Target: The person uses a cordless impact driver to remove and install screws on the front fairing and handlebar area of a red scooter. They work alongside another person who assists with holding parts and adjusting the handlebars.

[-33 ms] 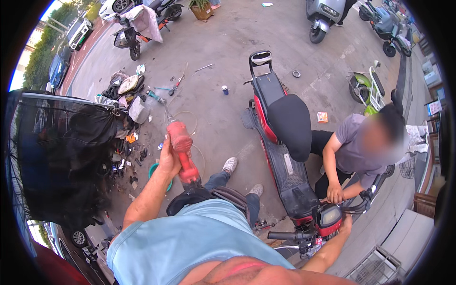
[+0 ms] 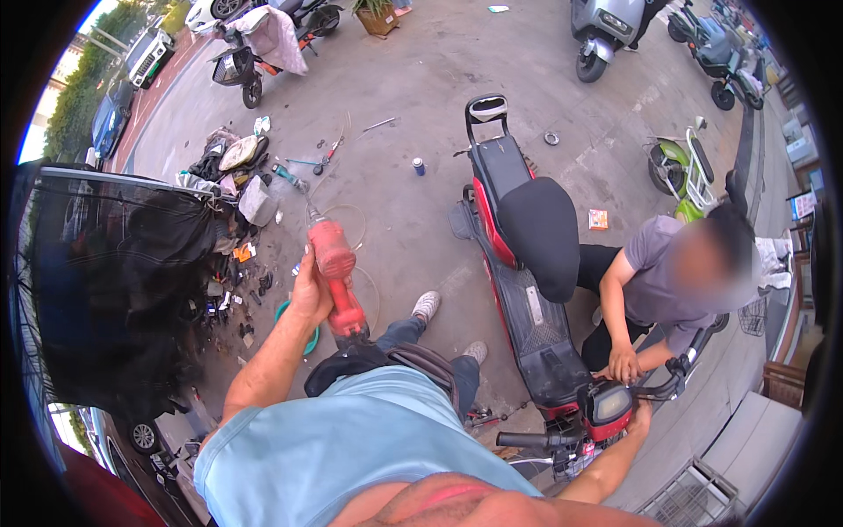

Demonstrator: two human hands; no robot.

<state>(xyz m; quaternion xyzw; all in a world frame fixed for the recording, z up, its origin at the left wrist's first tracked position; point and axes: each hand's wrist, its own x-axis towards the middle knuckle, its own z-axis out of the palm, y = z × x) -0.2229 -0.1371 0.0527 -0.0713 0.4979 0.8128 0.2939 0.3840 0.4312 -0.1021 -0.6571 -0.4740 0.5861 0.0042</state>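
Note:
A red cordless impact wrench (image 2: 334,263) with a long socket end is in my left hand (image 2: 312,294), the fingers wrapped round its body, in front of my belly. At the lower right, my right hand (image 2: 639,420) is against the side of the red headlight housing (image 2: 608,411) of a red and black electric scooter (image 2: 540,307); its fingers are partly hidden. Across the scooter a crouching person in a grey shirt has a hand (image 2: 624,362) at the top of the same housing, near the handlebar (image 2: 676,373). The scooter's black seat (image 2: 540,237) sits skewed over its body.
Left of me, a black-draped cart (image 2: 105,290) stands beside scattered scraps (image 2: 237,290) and a green basin (image 2: 307,341). A drill-like teal tool (image 2: 290,178), a dark can (image 2: 419,167) and an orange box (image 2: 598,219) lie about. A green scooter (image 2: 680,171) is behind the person.
The view has shifted very slightly. My two hands, the impact wrench and the scooter show no other clear change.

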